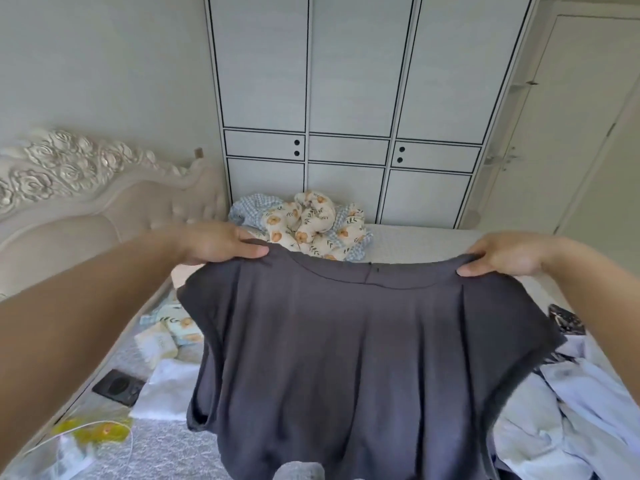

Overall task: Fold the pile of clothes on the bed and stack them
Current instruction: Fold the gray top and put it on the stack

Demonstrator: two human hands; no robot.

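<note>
A dark grey T-shirt hangs spread out in front of me above the bed. My left hand pinches its left shoulder and my right hand pinches its right shoulder, holding the collar edge level. The shirt's lower part drops out of view at the bottom. A heap of unfolded white and pale blue clothes lies on the bed at the right, partly hidden by the shirt. A folded white garment lies on the left side of the bed.
A crumpled floral and blue-checked blanket sits at the far edge of the bed. Small folded floral pieces and a dark flat device lie at the left. A carved headboard stands left, a white wardrobe behind.
</note>
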